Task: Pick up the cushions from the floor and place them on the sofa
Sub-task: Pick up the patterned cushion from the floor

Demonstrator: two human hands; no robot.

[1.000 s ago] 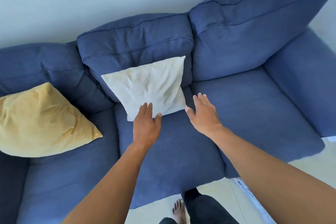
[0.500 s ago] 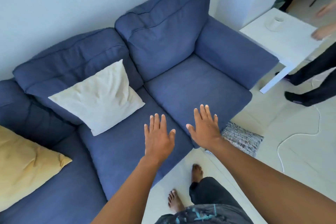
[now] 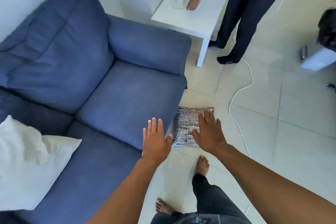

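Observation:
A woven blue-and-white patterned cushion (image 3: 185, 125) lies on the tiled floor against the front right corner of the blue sofa (image 3: 116, 85). My right hand (image 3: 209, 132) hovers over the cushion's right part, fingers spread, holding nothing. My left hand (image 3: 156, 140) is open above the sofa seat's front edge, just left of the cushion. A white cushion (image 3: 31, 162) leans on the sofa at the far left.
A white side table (image 3: 192, 16) with a cup (image 3: 180, 0) on a saucer stands beyond the sofa arm; another person (image 3: 243, 16) stands there reaching over it. A white cable (image 3: 238, 107) snakes across the tiles. My bare feet (image 3: 201, 164) are on the floor.
The view has swung right, away from the white and yellow cushions. Both open hands have moved from the sofa seat toward the patterned cushion on the floor.

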